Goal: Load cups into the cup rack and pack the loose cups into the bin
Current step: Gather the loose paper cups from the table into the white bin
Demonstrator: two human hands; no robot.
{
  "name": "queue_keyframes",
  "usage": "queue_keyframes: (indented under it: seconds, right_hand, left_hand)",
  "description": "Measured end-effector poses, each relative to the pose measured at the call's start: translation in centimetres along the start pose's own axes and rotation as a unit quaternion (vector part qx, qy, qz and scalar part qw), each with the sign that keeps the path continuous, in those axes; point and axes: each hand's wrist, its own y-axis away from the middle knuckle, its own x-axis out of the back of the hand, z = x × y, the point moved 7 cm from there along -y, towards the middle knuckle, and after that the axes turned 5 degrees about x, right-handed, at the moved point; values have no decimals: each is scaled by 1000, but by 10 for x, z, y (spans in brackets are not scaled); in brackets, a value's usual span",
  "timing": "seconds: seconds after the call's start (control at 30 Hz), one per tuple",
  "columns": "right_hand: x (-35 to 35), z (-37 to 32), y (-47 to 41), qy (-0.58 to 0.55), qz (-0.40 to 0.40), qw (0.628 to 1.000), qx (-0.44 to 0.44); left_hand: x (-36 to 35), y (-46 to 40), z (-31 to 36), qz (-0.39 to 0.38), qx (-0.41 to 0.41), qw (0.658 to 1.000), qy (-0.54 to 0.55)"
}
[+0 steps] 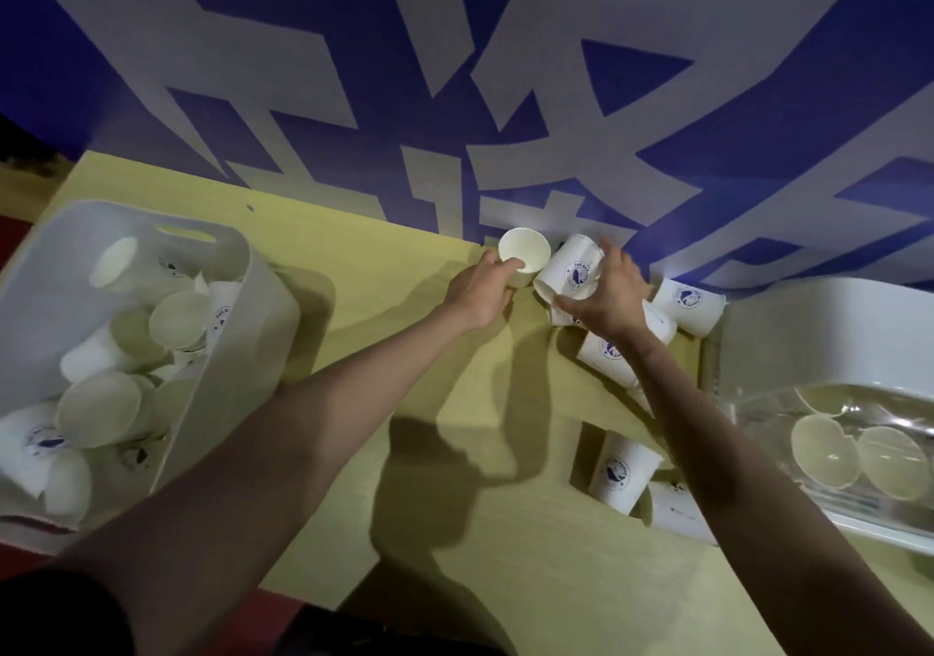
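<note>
White paper cups with a blue logo lie scattered on the yellow table. My left hand (482,289) grips an upright cup (523,250) by its rim near the far edge. My right hand (614,296) closes on a tilted logo cup (573,266) beside it. More loose cups (690,304) lie under and behind that hand, and another cup (624,473) rests nearer me. The white bin (242,271) at left holds several cups. The clear cup rack (829,402) at right shows two cups inside.
A blue and white banner (455,74) hangs right behind the table's far edge. A white box (829,321) stands behind the rack at right. Bare yellow tabletop (404,261) lies between bin and cups. My forearms cross the table's middle.
</note>
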Motion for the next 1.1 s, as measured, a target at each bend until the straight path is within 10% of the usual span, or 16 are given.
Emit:
queue_keyframes:
  seconds: [0.47, 0.7, 1.1]
  right_hand:
    - [-11, -105, 100, -151, 131, 972, 120]
    - [-35, -262, 122, -256, 79, 935, 232]
    - [-116, -381, 134, -220, -77, 925, 300]
  left_hand:
    - [72, 125, -78, 223, 12, 937, 268]
    - [206, 239, -173, 360, 38, 913, 187]
    - [239, 258, -307, 213, 125, 968, 43]
